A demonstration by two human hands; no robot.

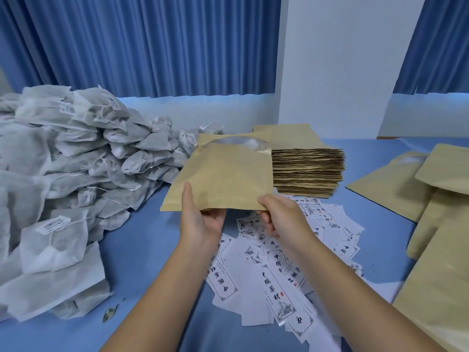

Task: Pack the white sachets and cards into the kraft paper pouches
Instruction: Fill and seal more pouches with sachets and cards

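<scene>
left hand (200, 219) grips kraft pouch (223, 179) at its near edge, thumb on top | right hand (281, 219) pinches same edge | pouch held above surface (142, 240) centre | sachets (63, 179) heaped along left edge | cards (279, 270) scattered beneath hands | pouch stack (307, 171) behind

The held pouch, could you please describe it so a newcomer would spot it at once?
On the blue table, between the sachet heap and the flat pouch stack, one pouch is raised above the cards. The left hand and right hand grip its near edge, and unlike the others its mouth gapes open.
</scene>
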